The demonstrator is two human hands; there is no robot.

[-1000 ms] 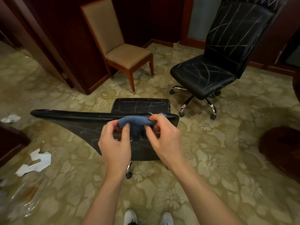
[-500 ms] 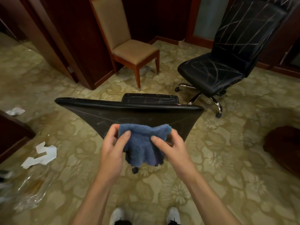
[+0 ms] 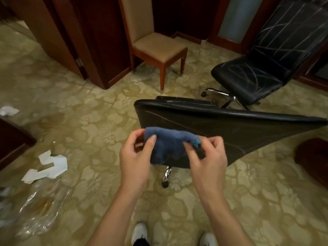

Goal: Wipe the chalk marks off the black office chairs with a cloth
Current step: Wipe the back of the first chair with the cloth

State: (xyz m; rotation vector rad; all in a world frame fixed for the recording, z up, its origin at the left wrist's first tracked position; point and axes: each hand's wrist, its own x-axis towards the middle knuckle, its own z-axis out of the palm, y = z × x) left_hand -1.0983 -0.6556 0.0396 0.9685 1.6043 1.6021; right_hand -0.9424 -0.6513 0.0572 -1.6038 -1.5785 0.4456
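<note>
Both hands hold the blue cloth (image 3: pixel 166 144) bunched between them: the left hand (image 3: pixel 134 157) pinches its left edge, the right hand (image 3: pixel 207 157) its right corner. Since half a second ago the cloth hangs shorter. The near black chair (image 3: pixel 230 132) now sits toward three o'clock; the chalk-marked far chair (image 3: pixel 257 68) stands at one o'clock.

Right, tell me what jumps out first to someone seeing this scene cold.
Two hands, left hand and right hand, hold a blue cloth up at the centre, just in front of the near black office chair. Behind it at upper right, a second black office chair is criss-crossed with white chalk lines. White paper scraps litter the carpet at left.
</note>
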